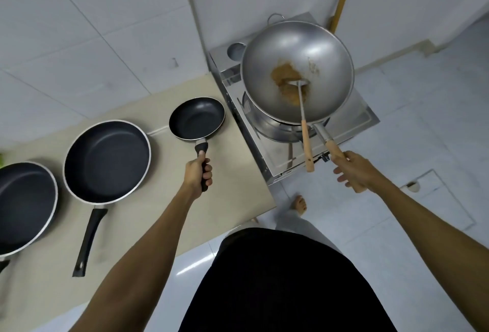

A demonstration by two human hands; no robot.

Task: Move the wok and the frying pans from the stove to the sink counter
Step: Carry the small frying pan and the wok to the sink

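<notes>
Our left hand [197, 172] grips the small pan [197, 117], right hand [353, 171] half-curled on the wok [297, 72] handle; we should tighten before lifting.

soft even light, wide-angle edge distortion

Head view — looking steeply down, close.

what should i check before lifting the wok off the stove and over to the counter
1. Right hand closed on the wok handle: ok.
2. Spatula lying loose inside the wok, could slide out: not ok.
3. Brown residue in the wok, spill risk: cannot tell.
4. Left hand free to help: not ok, it grips the small frying pan.
5. Burner off: cannot tell.
</notes>
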